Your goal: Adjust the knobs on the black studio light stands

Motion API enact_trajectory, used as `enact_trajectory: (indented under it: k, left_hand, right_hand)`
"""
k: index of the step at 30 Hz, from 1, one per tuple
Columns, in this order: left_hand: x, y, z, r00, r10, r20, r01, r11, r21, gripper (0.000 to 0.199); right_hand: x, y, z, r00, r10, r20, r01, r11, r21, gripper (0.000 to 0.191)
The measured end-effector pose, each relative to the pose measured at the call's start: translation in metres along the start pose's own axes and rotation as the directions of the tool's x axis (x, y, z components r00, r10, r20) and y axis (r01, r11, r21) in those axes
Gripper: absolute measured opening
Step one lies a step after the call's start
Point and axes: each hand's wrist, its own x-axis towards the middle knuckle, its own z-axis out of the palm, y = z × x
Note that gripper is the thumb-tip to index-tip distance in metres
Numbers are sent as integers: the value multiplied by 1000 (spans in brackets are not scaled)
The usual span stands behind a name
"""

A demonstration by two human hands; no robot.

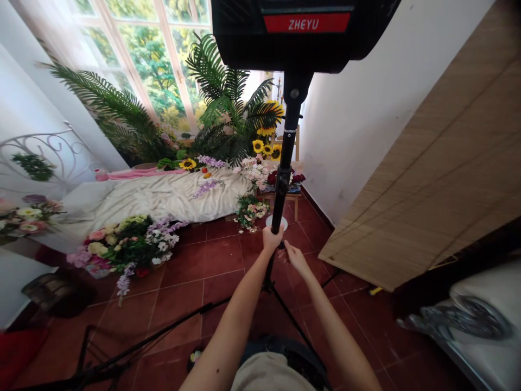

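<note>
A black upright stand pole [287,146] runs down the middle of the view, with a large black light head [285,46] on top that has a red ZHEYU label. My left hand [272,239] is wrapped round the lower part of the pole. Just to the right, my right hand [293,256] is at a small dark knob [281,245] on the pole, fingers bent near it; whether they grip it is unclear. Below both hands the stand's thin black legs [287,312] spread over the floor.
A low bed with a cream cloth [175,195] lies ahead, with flower bunches [126,244] and palm leaves [228,98] around it. A wooden panel [407,163] leans at the right, above an ornate silver frame [468,320]. Another black stand leg [163,328] crosses the red tiles.
</note>
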Motion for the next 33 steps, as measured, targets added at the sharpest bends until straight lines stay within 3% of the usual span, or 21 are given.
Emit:
enact_trajectory:
  k: [2, 3, 6, 8, 10, 13, 16, 19, 22, 24, 26, 33]
  left_hand:
    - [0, 0, 0, 1000, -1, -5, 1, 1000, 5, 40]
    - [0, 0, 0, 1000, -3, -6, 3, 1000, 5, 40]
    - [0, 1, 1, 1000, -20, -11, 20, 1000, -11, 40]
    - [-1, 1, 1, 999, -32, -15, 32, 999, -16, 40]
    - [-1, 1, 1, 999, -31, -13, 31, 999, -8, 40]
    - [-1, 3, 0, 1000, -21, -6, 21, 1000, 9, 40]
    - [-2, 5, 0, 999, -35, -4, 35, 999, 11, 40]
    - [-2, 7, -1, 999, -49, 0, 49, 999, 2, 38]
    - [-4, 11, -4, 999, -51, -3, 50, 998, -25, 34]
    - [-6, 13, -8, 999, -36, 14, 36, 997, -65, 29]
    - [-8, 14, -12, 999, -13, 53, 19, 993, -119, 28]
    - [-12, 10, -16, 993, -36, 115, 66, 961, -269, 41]
  right_hand:
    - [2, 5, 7, 989, 139, 45, -145, 961, 237, 45]
    - [2, 6, 10, 978, 180, 100, -205, 899, 388, 39]
    - [-4, 7, 19, 956, 140, 258, -290, 593, 751, 23]
    - [-7, 6, 22, 953, 87, 291, -299, 431, 851, 21]
    - [-9, 5, 24, 948, 78, 310, -316, 370, 874, 21]
    - [-10, 6, 21, 944, 122, 307, -329, 433, 839, 19]
    - [-13, 11, 16, 955, 185, 234, -298, 592, 749, 16]
    - [-18, 15, 11, 976, 197, 96, -217, 792, 571, 26]
    - [-22, 15, 7, 987, 12, -163, 24, 977, 212, 37]
    - [-24, 12, 5, 953, -172, -250, 165, 985, -51, 39]
    - [-25, 6, 3, 933, -269, -240, 221, 952, -211, 39]
    - [-24, -19, -6, 922, -359, -148, 201, 767, -609, 38]
